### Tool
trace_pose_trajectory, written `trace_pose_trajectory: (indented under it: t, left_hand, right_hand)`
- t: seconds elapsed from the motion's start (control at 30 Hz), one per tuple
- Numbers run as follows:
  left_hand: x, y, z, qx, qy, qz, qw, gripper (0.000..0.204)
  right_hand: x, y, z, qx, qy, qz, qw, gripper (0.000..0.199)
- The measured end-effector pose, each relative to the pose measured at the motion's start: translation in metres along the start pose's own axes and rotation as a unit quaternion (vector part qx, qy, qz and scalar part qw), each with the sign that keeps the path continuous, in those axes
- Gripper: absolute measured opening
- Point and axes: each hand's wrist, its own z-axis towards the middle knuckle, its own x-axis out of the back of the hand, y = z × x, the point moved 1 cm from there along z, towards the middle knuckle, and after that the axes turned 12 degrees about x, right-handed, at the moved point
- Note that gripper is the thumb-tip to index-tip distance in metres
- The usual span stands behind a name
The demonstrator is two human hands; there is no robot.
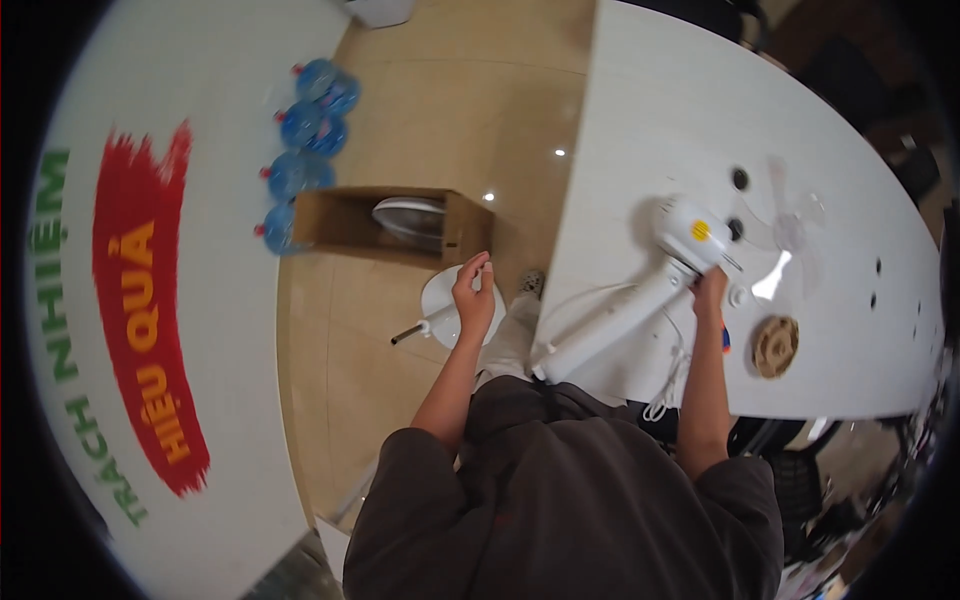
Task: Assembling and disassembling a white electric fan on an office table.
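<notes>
Lying on table (pixel 640 130): white fan body (pixel 640 300).
Right hand (pixel 710 293): closed on fan neck, below motor head (pixel 690 232).
Left hand (pixel 474 297): fingers curled, off the table edge, above round base (pixel 440 310).

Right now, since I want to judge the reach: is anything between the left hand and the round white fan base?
Nothing visible. The left hand hangs right over the round white fan base on the floor, fingers curled; actual contact cannot be told. The cardboard box sits beyond.

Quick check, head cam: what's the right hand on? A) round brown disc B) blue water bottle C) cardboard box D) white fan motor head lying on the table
D: the right hand rests against the white fan motor head lying on the white table; the left hand is raised off the table edge, over the floor.
</notes>
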Motion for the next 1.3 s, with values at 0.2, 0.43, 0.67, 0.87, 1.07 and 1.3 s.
trace_pose_trajectory:
  t: [0.2,0.43,0.67,0.87,1.07,1.3]
  left_hand:
    - [0.053,-0.064,0.061,0.157,0.177,-0.149,0.96,0.023]
    - [0.046,-0.201,0.208,0.372,0.22,-0.344,0.834,0.019]
    - [0.003,-0.322,0.333,0.488,0.155,-0.299,0.805,0.028]
    - [-0.056,-0.319,0.359,0.412,0.142,-0.374,0.819,0.034]
    - [-0.033,-0.338,0.343,0.42,0.208,-0.19,0.863,0.033]
    - [0.009,-0.342,0.308,0.428,0.345,-0.086,0.831,0.043]
  right_hand:
    - [0.029,-0.009,-0.003,-0.064,-0.012,0.013,0.998,0.058]
    - [0.069,-0.032,-0.036,-0.036,0.039,-0.112,0.992,0.072]
    - [0.056,-0.065,-0.086,0.098,0.139,-0.331,0.928,0.064]
    - [0.058,-0.076,-0.092,0.104,0.154,-0.427,0.885,0.058]
    - [0.003,-0.081,-0.102,0.122,0.125,-0.45,0.876,0.054]
    - [-0.003,-0.088,-0.104,0.129,0.071,-0.451,0.88,0.051]
